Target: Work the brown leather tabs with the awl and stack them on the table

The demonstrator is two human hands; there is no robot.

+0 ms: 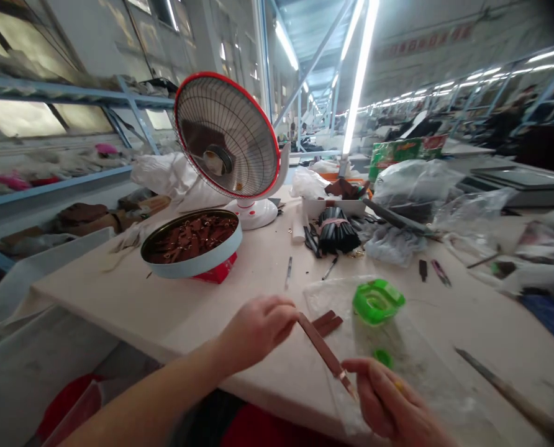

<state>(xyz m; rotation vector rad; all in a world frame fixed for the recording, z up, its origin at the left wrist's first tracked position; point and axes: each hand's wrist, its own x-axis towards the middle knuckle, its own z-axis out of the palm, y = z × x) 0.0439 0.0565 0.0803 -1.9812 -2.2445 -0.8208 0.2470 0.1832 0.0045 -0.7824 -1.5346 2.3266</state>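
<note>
My left hand [265,326] pinches the upper end of a narrow brown leather strap [321,345], held slanting above the table. A small shiny metal fitting [341,374] sits near the strap's lower end. There my right hand [389,394] is closed, its index finger by the fitting. A bit of yellow shows between its fingers; what it holds is mostly hidden. Behind the strap, short brown leather pieces [328,323] lie on a clear plastic sheet [412,335]. Beyond my right hand stand a green plastic container [378,302] and a small green cap [382,357].
A round tin [193,267] full of brown straps with metal rings rests on a red box [218,271] at left. Behind it stands a red-rimmed dish-shaped heater [228,133]. Bundled black strips [336,233], pens [289,272] and plastic bags [414,186] lie farther back. A long blade-like tool [505,388] lies right.
</note>
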